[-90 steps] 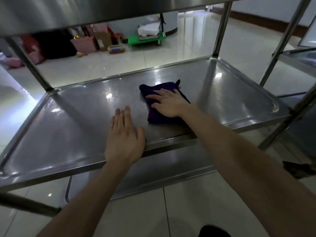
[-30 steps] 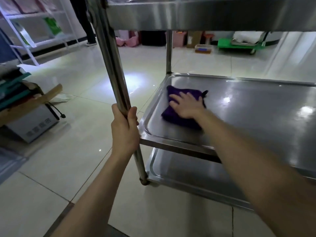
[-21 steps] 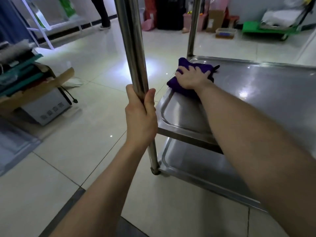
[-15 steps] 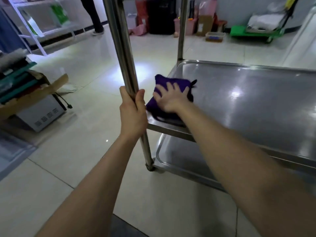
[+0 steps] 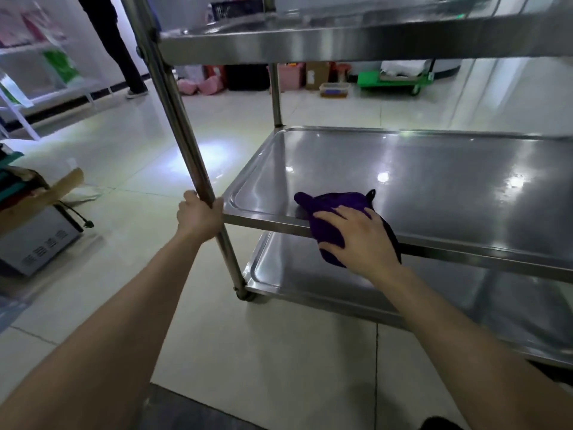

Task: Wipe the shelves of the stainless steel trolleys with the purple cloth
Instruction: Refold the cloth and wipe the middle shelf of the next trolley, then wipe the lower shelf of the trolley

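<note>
Head view: one purple cloth (image 5: 338,201) lies at the front edge of the middle shelf (image 5: 434,169) of a steel trolley (image 5: 341,41), partly draped over the rim. The right hand (image 5: 359,240) presses it flat, fingers spread. The left hand (image 5: 198,217) is curled round the near corner post (image 5: 173,103). Three shelves, two hands and one cloth show.

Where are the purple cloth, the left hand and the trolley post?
purple cloth (image 5: 338,200), head view, far fold beyond the fingertips.
left hand (image 5: 198,216), head view, back of the hand.
trolley post (image 5: 183,135), head view, shaft above the grip.
</note>
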Demonstrator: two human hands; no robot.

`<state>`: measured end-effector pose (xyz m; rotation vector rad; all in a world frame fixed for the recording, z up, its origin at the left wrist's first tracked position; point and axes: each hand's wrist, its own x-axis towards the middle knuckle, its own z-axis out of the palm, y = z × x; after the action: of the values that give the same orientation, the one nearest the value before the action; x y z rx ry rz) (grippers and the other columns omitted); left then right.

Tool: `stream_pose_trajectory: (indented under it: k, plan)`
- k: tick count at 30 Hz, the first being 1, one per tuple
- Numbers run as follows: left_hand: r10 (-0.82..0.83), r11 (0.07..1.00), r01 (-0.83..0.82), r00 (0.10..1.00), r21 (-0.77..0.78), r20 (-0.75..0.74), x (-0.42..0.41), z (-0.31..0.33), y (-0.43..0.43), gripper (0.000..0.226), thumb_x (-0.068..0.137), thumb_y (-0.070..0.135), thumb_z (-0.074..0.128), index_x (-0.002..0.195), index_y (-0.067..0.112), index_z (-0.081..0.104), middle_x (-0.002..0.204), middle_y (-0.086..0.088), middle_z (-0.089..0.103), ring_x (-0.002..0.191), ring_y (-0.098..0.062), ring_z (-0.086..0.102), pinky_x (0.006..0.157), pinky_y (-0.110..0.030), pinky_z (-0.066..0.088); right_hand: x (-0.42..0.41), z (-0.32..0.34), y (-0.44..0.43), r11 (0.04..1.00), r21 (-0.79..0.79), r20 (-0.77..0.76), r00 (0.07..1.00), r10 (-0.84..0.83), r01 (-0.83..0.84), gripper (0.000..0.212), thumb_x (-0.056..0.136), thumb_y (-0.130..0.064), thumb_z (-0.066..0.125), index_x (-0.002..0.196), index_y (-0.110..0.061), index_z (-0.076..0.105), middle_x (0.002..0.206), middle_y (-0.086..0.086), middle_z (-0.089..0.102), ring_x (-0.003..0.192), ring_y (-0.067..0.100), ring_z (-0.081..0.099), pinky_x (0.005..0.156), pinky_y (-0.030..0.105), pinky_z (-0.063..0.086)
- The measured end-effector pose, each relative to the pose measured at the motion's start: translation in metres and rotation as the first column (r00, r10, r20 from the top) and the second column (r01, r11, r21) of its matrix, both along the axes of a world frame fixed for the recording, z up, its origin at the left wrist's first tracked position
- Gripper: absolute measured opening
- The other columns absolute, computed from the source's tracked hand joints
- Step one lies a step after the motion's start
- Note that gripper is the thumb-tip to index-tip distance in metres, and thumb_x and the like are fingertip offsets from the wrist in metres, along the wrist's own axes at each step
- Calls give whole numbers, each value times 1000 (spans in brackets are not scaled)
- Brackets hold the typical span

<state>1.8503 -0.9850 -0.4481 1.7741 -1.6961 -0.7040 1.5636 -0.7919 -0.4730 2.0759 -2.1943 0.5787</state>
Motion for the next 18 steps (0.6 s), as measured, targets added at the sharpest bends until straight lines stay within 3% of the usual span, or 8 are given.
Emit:
stream_pose_trajectory:
  k: [3,6,8,10,13,15,17,18]
  plan:
    - [-223,972,210,968,107,118,10,-27,69,55,100,47,73,137,14,50,122,-5,69,108,-27,68,79,-38,52,-1,8,33,981,-178,343,939,-13,78,51,98,-39,78,147,-35,64,135,-6,72,124,20,65,113,49,47]
    - [-540,799,536,839,272,-68,13,-36,135,60,84,53,90,133,28,63,120,9,76,105,-5,73,88,-27,61,32,2,67,914,-347,603,797,46,209,52,100,-43,76,149,-38,59,134,-16,70,117,8,67,102,33,56]
    - [-623,656,671,740,346,-253,8,-27,168,74,78,58,93,141,35,62,129,12,75,118,-1,71,102,-27,59,63,-6,83,897,-359,767,629,126,258,55,102,-48,72,152,-46,50,139,-28,63,121,-2,64,98,19,55]
    - [-632,585,741,672,331,-387,1,-17,185,71,85,51,91,147,33,61,137,11,73,127,-7,68,107,-29,56,90,-18,90,919,-272,899,417,137,286,64,102,-53,69,158,-51,39,141,-35,56,125,-3,62,98,24,58]
    - [-581,608,736,667,296,-466,-6,-11,192,48,95,35,83,139,22,69,130,2,77,123,-15,72,108,-37,57,123,-46,92,959,-85,992,109,57,269,71,99,-64,65,157,-68,25,135,-48,41,125,-3,56,99,38,59]
    - [-577,654,696,713,297,-398,-5,-18,187,32,98,24,80,128,17,73,121,-3,79,117,-20,74,107,-45,59,136,-69,90,973,-2,998,-61,17,230,65,98,-74,60,150,-78,23,131,-52,47,122,-1,59,92,34,60]
    - [-579,679,667,744,307,-334,0,-26,177,22,99,19,77,121,17,72,115,-3,79,113,-21,75,104,-49,60,138,-96,88,986,15,998,-61,-5,167,63,97,-76,53,154,-70,27,132,-41,60,115,3,68,83,29,63]
    - [-582,681,663,748,311,-319,3,-29,170,22,100,19,75,122,20,71,115,-2,79,112,-20,76,102,-48,62,135,-109,87,991,32,999,17,-35,131,62,99,-72,47,157,-62,30,133,-32,63,114,3,69,84,30,63]
